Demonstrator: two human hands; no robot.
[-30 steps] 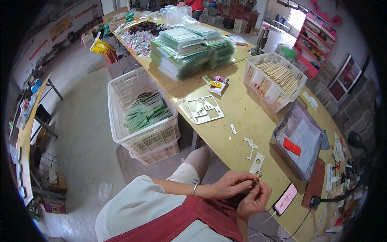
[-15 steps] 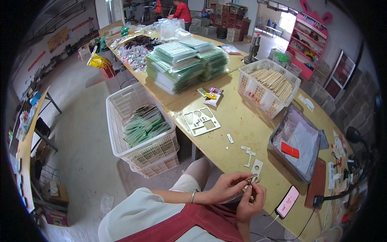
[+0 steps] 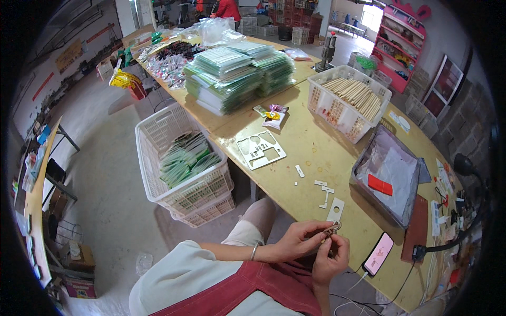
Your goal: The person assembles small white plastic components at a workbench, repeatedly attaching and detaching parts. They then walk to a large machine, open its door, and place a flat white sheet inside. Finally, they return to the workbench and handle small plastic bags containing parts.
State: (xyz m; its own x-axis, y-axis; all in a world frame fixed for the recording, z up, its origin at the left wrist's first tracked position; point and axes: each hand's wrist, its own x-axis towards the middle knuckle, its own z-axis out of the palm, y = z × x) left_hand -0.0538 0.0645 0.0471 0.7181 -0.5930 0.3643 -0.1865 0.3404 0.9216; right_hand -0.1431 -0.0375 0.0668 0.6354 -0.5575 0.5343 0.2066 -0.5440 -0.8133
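Hands [image 3: 316, 247] still pinching small piece [image 3: 332, 229], same spot.

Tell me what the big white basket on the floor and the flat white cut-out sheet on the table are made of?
The white basket looks like moulded plastic: its walls are an even lattice of holes with a slight sheen. The cut-out sheet seems to be thin matte card or plastic sheet; it lies flat with clean punched openings, and the look leaves it open. The table under it looks like bare yellowish wood board.

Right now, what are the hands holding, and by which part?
Both hands pinch one small, pale piece between their fingertips, just off the table edge: left hand, right hand. It is too small to tell which part they grip.
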